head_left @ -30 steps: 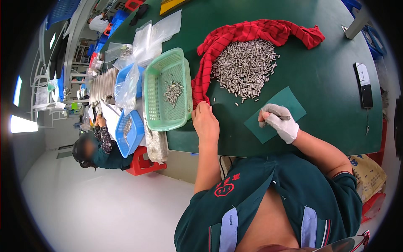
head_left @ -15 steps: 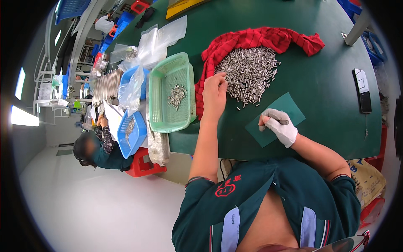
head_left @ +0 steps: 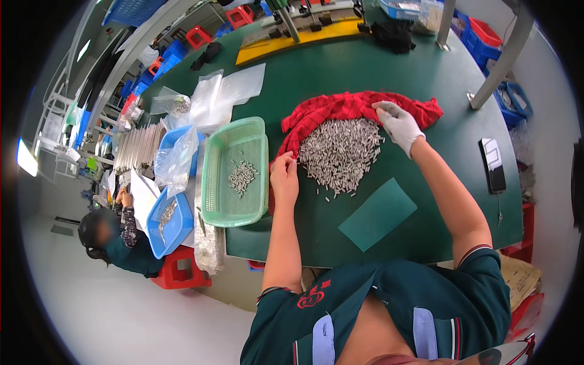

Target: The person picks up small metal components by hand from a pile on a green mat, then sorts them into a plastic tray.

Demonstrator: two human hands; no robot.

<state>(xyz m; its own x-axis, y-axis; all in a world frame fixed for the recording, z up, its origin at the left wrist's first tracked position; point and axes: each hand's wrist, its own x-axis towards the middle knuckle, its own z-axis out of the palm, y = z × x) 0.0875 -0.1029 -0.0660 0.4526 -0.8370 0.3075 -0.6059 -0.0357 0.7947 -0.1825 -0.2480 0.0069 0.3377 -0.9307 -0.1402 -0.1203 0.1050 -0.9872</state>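
A heap of small silvery metal pins (head_left: 340, 155) lies on a red checked cloth (head_left: 331, 106), which curves round its far and left sides. At the cloth's left edge, my bare left hand (head_left: 284, 180) has its fingers bent together on the fabric, just right of the green basket. My right hand (head_left: 399, 126), in a white glove with greyish fingertips, pinches the cloth at the far right of the heap. Nearer to me, a flat green sheet (head_left: 378, 214) lies on the table with neither hand on it.
A light green basket (head_left: 234, 210) holding some pins stands at left, beside blue trays (head_left: 167, 225) and clear plastic bags (head_left: 234, 88). At right lies a phone (head_left: 493, 165). A yellow-based fixture (head_left: 304, 39) stands at the far edge. A co-worker (head_left: 125, 234) sits at left.
My right hand has moved from over the green sheet up to the cloth's far right. My left hand has come off the heap's edge to the cloth's left side. The view has tilted up.
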